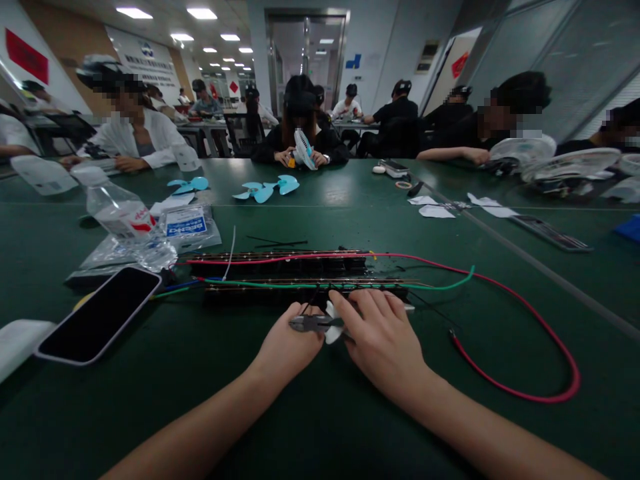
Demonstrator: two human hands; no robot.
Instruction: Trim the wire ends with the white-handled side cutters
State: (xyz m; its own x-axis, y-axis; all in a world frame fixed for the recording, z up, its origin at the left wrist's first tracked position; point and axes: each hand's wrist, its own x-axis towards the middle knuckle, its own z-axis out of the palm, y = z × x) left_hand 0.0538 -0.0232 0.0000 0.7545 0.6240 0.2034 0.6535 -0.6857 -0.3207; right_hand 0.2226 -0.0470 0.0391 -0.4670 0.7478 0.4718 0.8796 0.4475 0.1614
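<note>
My right hand (383, 337) is closed around diagonal cutters (314, 324) with white handles, their jaws pointing left across my left hand. My left hand (293, 343) is closed, its fingertips on a thin black cable tie (311, 299) at the near edge of the assembly. In front of both hands lie two long black strips (280, 265) with metal rails, side by side. A red wire (425, 257) runs along the far strip and loops out to the right. Along the near strip lies a green wire (280, 285). A white cable tie (231, 253) sticks up at the left.
At left are a phone (103, 317), a plastic bottle (123, 217) and a plastic packet (187, 223). Blue fan blades (255, 192) and black cut strips (277, 242) lie beyond the assembly. Opposite, a person holds a small fan (303, 148). Fan parts (570, 163) stand at right.
</note>
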